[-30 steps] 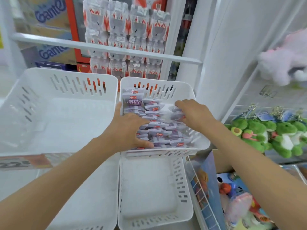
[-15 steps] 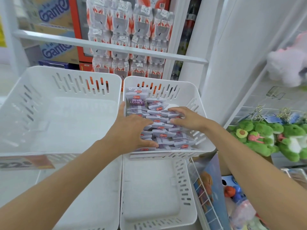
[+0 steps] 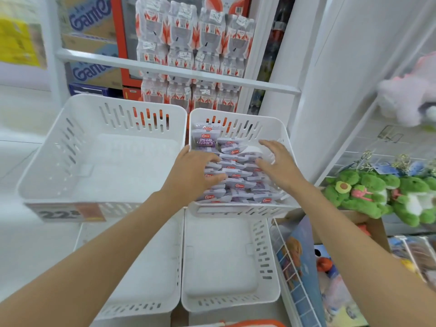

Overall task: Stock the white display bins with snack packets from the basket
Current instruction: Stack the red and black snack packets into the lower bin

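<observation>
**Snack packets being pressed down in the upper right bin**

Four white display bins are being shown in the middle of the frame, two above and two below. The upper right bin (image 3: 271,131) is being filled by a heap of purple-and-white snack packets (image 3: 238,182), and the heap is being touched from both sides.

The left hand (image 3: 192,172) is being laid on the left of the heap, with its fingers stretched out flat across the packets and nothing being gripped. The right hand (image 3: 279,166) is being held palm down over the right of the heap, fingers straight and spread, likewise gripping nothing. Whether its fingertips are being rested on the packets or on the bin's wall cannot be told.

A price label (image 3: 68,212) is being carried on the front edge of the upper left bin (image 3: 70,147). Shrink-wrapped bottle packs (image 3: 195,48) are being displayed behind the bins at the upper centre, and green plush toys (image 3: 368,194) are being hung at the right middle of the frame.
</observation>
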Demonstrator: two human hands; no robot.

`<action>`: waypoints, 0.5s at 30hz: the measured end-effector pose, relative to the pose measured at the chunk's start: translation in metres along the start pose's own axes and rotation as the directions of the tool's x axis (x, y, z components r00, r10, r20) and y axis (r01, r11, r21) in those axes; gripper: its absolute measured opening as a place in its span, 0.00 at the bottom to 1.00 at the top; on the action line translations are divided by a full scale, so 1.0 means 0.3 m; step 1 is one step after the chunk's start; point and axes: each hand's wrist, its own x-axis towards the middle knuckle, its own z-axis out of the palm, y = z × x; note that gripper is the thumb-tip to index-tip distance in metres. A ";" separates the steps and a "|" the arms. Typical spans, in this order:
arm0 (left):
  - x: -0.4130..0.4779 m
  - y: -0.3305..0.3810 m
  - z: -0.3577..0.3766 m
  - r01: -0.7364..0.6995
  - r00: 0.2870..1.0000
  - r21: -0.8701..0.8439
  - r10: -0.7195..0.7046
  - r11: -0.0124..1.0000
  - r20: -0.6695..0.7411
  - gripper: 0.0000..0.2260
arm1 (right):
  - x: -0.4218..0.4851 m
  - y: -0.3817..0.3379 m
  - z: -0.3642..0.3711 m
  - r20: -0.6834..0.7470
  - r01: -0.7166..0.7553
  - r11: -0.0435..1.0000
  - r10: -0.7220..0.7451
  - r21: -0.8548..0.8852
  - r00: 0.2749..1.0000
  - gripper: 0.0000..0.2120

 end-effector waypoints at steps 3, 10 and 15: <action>-0.105 0.019 -0.034 0.005 0.992 -0.089 -0.016 0.996 -0.124 0.15 | -0.188 -0.132 0.000 -0.186 0.058 0.991 -0.036 0.117 0.982 0.16; -0.642 -0.036 -0.121 0.170 0.984 -0.130 -0.162 0.977 0.070 0.10 | -0.729 -0.363 0.196 0.101 0.027 0.978 -0.049 0.209 0.994 0.10; -1.095 -0.216 -0.168 0.460 0.886 -0.186 -0.437 0.868 0.153 0.09 | -1.066 -0.397 0.453 0.502 -0.076 0.985 -0.011 0.152 0.865 0.12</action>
